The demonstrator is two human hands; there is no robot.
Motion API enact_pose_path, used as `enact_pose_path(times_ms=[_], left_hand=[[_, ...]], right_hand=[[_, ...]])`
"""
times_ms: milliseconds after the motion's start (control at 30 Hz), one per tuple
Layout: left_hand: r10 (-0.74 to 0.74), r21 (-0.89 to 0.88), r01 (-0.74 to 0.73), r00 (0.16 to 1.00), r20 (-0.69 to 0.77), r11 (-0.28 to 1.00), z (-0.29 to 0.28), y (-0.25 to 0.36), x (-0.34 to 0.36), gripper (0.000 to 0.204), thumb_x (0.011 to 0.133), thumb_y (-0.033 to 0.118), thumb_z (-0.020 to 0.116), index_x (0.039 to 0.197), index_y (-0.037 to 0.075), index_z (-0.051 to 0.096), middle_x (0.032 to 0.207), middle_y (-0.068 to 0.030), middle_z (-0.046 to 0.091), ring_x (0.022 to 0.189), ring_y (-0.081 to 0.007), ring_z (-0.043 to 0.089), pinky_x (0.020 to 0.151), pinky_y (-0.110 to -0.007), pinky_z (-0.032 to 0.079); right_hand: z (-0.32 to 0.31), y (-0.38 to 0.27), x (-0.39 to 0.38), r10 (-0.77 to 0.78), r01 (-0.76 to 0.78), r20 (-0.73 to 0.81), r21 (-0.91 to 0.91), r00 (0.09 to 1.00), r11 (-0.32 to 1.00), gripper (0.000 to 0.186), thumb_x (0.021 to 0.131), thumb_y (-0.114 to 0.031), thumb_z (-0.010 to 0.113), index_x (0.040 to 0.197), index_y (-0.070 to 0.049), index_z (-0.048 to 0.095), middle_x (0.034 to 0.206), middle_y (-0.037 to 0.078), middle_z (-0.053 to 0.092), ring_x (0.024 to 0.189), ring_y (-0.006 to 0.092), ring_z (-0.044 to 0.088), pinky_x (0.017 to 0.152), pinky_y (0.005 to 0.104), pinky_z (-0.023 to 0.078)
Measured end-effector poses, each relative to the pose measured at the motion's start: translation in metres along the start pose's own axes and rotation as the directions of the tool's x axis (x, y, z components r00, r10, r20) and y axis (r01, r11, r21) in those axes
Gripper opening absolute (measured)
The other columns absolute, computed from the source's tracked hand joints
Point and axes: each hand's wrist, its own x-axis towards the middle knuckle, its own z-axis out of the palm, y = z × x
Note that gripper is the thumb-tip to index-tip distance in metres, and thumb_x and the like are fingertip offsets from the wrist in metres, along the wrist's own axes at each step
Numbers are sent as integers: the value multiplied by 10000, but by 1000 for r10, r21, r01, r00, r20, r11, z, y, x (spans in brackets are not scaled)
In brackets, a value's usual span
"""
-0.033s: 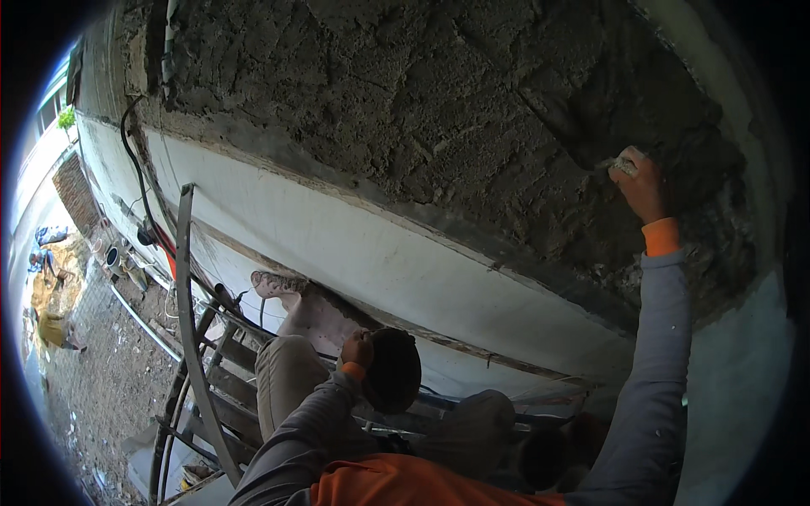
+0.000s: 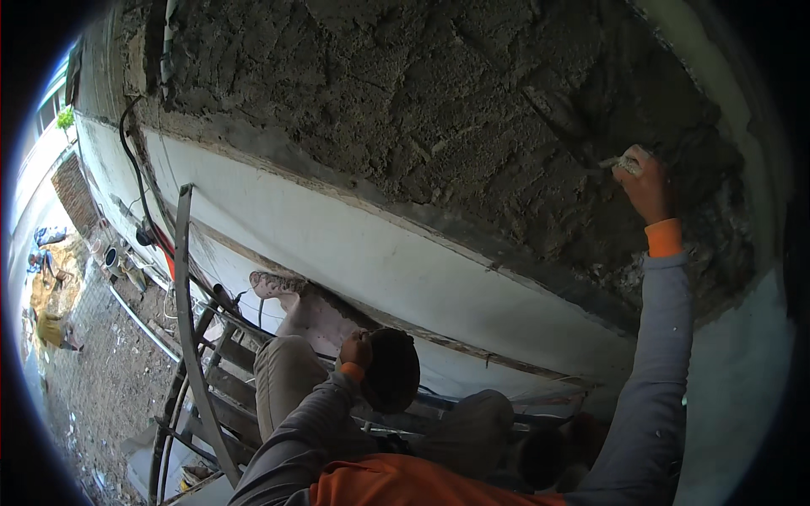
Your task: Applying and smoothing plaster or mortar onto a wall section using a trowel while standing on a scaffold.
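Observation:
My right hand (image 2: 641,181) grips the pale, mortar-crusted handle of a trowel (image 2: 582,156), whose dark blade lies against rough, wet grey mortar (image 2: 354,93) on the surface at the upper right. My left hand (image 2: 357,350) grips the edge of a dark round pan (image 2: 390,371), low at the centre beside my bent left knee (image 2: 278,379). What the pan holds is too dark to make out. A white painted band of wall (image 2: 337,228) runs below the mortar.
A long metal bar (image 2: 184,278) leans beside scaffold rungs (image 2: 232,388), with black cables (image 2: 126,135) along the wall. Far down at the left, two people (image 2: 42,261) are by a sand pile (image 2: 63,278), near buckets (image 2: 111,257) and a brick wall (image 2: 72,190).
My right hand and the trowel have shifted very slightly to the right on the mortar. My left hand and the pan are almost unmoved.

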Motion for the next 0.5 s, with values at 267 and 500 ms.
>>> enact_pose_path(times_ms=[267,500], left_hand=[[-9,-18,9,1000,-17,1000,-1,6,-1,347,863,281,414,866,-3,613,845,-254,599,818,-426,564,748,-476,433],[6,-19,-7,999,-42,1000,0,13,-5,334,857,266,418,865,-3,615,844,-252,600,813,-425,565,745,-470,438]], right_hand=[[-63,24,-29,58,-66,33,399,998,915,172,673,-80,645,820,-19,580,725,39,566,648,102,517,563,241,399],[-26,44,-43,-20,-509,570,749,822,423,232,670,-104,701,859,-40,583,669,11,551,495,82,485,460,222,390]])
